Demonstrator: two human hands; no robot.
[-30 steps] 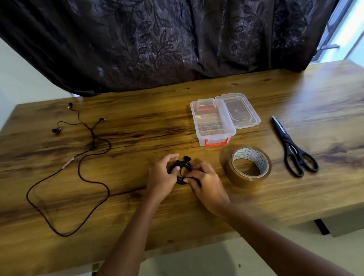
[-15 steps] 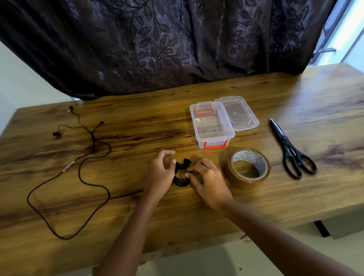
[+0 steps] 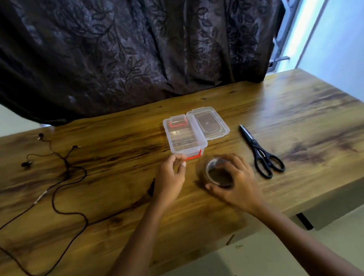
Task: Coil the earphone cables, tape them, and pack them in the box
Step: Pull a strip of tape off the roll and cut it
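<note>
Our right hand (image 3: 235, 181) curls its fingers around the stiff, light tape roll (image 3: 219, 172) on the bench (image 3: 314, 134), best gripped by its rim, while left fingers (image 3: 181, 164) pinch shut, presumably on the springy coil.

Glossy wooden table (image 3: 311, 107), clear plastic box (image 3: 183, 137)

Daylit room, soft and slightly blurred
Bright light enters by the window (image 3: 331, 14) at right, past the dark curtain (image 3: 129, 45); the bench (image 3: 299, 108) shows mild sheen, both hands smear with motion, and edges bow from the wide lens
</note>
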